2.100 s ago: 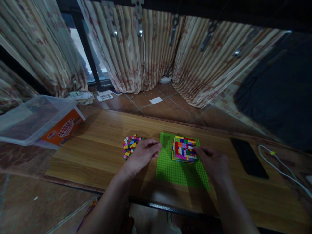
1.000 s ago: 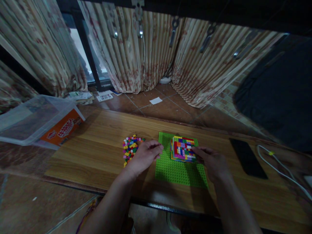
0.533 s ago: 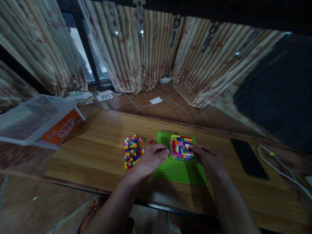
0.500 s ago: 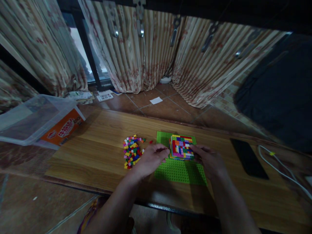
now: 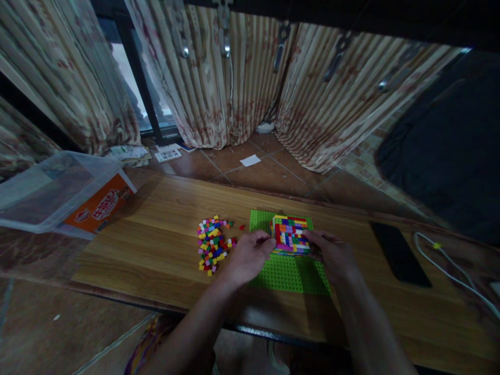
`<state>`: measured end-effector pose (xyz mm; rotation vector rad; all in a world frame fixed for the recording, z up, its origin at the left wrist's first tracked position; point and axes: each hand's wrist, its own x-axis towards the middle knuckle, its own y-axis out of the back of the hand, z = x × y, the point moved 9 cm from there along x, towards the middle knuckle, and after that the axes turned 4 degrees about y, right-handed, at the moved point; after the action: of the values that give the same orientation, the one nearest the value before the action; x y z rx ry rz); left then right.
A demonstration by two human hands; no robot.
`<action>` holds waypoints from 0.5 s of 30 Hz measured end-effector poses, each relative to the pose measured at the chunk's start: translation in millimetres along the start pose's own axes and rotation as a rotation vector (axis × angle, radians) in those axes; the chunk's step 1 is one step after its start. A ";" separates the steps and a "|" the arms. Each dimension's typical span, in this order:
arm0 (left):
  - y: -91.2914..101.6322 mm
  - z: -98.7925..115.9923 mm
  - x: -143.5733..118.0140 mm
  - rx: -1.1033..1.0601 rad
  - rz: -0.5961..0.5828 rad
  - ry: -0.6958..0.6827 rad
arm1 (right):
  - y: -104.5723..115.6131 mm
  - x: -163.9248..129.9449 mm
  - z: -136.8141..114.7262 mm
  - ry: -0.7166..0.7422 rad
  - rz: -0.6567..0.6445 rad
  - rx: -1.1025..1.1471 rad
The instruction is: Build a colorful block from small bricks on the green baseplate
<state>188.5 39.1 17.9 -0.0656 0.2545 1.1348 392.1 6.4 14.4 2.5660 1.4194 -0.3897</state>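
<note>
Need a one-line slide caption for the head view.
Both hands, left and right, flank a multicoloured brick block on a green baseplate, loose bricks beside it.

left hand [image 5: 250,255] and right hand [image 5: 332,255] flank brick block [image 5: 289,234] on green baseplate [image 5: 289,273]; loose bricks [image 5: 213,245] left

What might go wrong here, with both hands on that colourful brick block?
1. The left hand and right hand press the brick block from both sides; an uneven squeeze might pop bricks loose.
2. The green baseplate lies loose on the wooden table, so it may slide or lift.
3. The left wrist sits close to the loose bricks and could scatter them.
</note>
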 end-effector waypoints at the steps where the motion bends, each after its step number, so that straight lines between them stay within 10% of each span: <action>1: 0.6 -0.2 0.2 0.013 0.007 -0.001 | -0.2 -0.3 -0.1 -0.003 -0.002 0.000; 15: 1.8 -0.4 -1.1 0.044 0.037 0.009 | -1.5 -1.7 -4.5 0.013 0.004 -0.018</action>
<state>186.4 38.8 18.0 -0.0273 0.2894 1.1652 390.6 7.1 19.2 2.5614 1.4151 -0.3578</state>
